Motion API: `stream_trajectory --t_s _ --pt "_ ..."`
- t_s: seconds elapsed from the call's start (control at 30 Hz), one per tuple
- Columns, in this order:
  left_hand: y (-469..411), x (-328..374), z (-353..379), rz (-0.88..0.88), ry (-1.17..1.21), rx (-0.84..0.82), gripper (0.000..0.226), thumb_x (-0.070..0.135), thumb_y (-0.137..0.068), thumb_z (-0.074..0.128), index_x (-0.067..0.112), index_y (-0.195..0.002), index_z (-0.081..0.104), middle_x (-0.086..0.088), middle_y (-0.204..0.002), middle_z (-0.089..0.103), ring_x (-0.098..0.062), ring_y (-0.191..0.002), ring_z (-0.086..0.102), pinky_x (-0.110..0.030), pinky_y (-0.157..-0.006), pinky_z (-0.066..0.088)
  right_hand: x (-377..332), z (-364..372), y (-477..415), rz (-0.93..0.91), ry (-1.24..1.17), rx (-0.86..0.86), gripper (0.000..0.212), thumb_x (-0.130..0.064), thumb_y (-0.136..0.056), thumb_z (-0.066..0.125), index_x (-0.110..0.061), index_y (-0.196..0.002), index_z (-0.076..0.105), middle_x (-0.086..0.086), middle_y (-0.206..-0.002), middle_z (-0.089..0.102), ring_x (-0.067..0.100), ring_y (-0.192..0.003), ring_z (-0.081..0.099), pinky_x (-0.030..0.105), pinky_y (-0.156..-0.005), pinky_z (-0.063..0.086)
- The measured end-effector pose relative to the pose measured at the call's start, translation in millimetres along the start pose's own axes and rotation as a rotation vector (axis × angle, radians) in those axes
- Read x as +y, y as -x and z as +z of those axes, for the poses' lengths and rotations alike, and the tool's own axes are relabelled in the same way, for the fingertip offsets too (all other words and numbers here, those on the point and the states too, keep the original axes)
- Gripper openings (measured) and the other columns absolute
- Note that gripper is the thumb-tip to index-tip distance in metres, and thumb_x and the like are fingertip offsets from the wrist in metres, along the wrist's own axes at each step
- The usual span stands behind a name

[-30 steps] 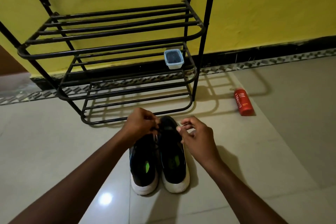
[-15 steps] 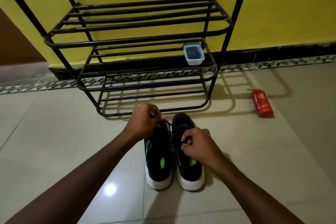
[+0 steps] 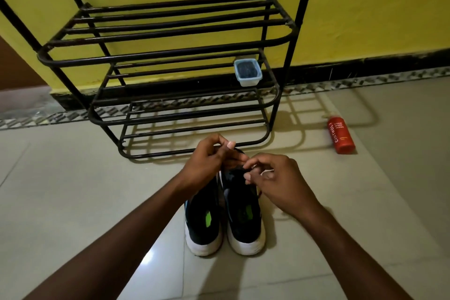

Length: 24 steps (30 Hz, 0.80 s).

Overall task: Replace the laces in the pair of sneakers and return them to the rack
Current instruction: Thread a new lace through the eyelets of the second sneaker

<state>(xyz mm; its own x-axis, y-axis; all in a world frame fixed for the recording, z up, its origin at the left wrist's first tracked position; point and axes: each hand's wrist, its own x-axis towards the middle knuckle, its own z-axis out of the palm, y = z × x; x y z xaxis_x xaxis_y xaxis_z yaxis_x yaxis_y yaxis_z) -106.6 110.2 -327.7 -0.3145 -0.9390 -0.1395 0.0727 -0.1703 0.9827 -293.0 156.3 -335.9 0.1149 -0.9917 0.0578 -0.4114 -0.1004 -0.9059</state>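
Head view: sneakers point(image 3: 203, 224) are set toes toward rack point(image 3: 170, 55); lace point(image 3: 239, 151) at right sneaker point(image 3: 243, 214) is pinched by left hand point(image 3: 208, 162) and right hand point(image 3: 276, 178).

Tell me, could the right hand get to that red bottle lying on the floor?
Probably yes. The red body wash bottle lies on the floor beyond the right hand, nothing between them. That hand seems to be pinching the black lace, though, so it would need to let go.
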Motion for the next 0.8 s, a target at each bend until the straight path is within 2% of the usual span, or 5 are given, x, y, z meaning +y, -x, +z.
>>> stream_trajectory --t_s 0.17,0.33,0.5,0.67,0.8 --pt "-4 -5 10 -0.026 -0.008 -0.112 0.018 0.018 -0.108 0.045 0.002 -0.102 0.05 -0.025 -0.101 0.074 -0.035 -0.099 0.074 -0.029 -0.08 0.059 -5 -17 -5 -0.277 0.203 0.201 0.011 -0.011 -0.083 0.077 -0.021 -0.087 0.077 -0.012 -0.076 0.072 -0.005 -0.06 0.058 0.004 -0.059 0.037" --pt "-1 -4 3 0.092 -0.249 -0.208 0.019 0.026 -0.102 0.061 0.008 -0.097 0.062 -0.015 -0.097 0.075 -0.031 -0.095 0.073 -0.04 -0.084 0.059 3 -18 -11 -0.312 0.211 0.323 0.011 -0.011 -0.085 0.077 -0.02 -0.092 0.079 -0.015 -0.083 0.073 -0.008 -0.069 0.059 0.002 -0.063 0.036" --pt "4 -7 5 0.124 -0.44 -0.062 0.01 0.02 -0.084 0.083 0.016 -0.083 0.073 -0.004 -0.082 0.076 -0.018 -0.081 0.075 -0.027 -0.073 0.057 10 -11 -10 -0.273 0.203 0.335 0.019 -0.011 -0.081 0.082 -0.02 -0.098 0.081 -0.015 -0.086 0.071 0.01 -0.08 0.06 0.005 -0.063 0.036" --pt "4 -14 11 0.073 -0.43 0.107 0.03 0.012 -0.079 0.086 0.015 -0.097 0.062 -0.004 -0.081 0.073 -0.016 -0.069 0.073 -0.022 -0.062 0.055 11 -9 -12 -0.34 0.214 0.322 0.019 -0.005 -0.081 0.081 -0.016 -0.096 0.081 -0.011 -0.086 0.072 0.012 -0.081 0.065 0.02 -0.067 0.051" --pt "5 -20 14 0.076 -0.511 0.188 0.021 0.014 -0.081 0.084 0.017 -0.084 0.064 0.0 -0.076 0.074 -0.01 -0.069 0.073 -0.02 -0.06 0.055 15 -5 -14 -0.379 0.225 0.323 0.019 -0.003 -0.082 0.079 -0.014 -0.098 0.08 -0.007 -0.089 0.075 0.008 -0.084 0.069 0.02 -0.077 0.055"
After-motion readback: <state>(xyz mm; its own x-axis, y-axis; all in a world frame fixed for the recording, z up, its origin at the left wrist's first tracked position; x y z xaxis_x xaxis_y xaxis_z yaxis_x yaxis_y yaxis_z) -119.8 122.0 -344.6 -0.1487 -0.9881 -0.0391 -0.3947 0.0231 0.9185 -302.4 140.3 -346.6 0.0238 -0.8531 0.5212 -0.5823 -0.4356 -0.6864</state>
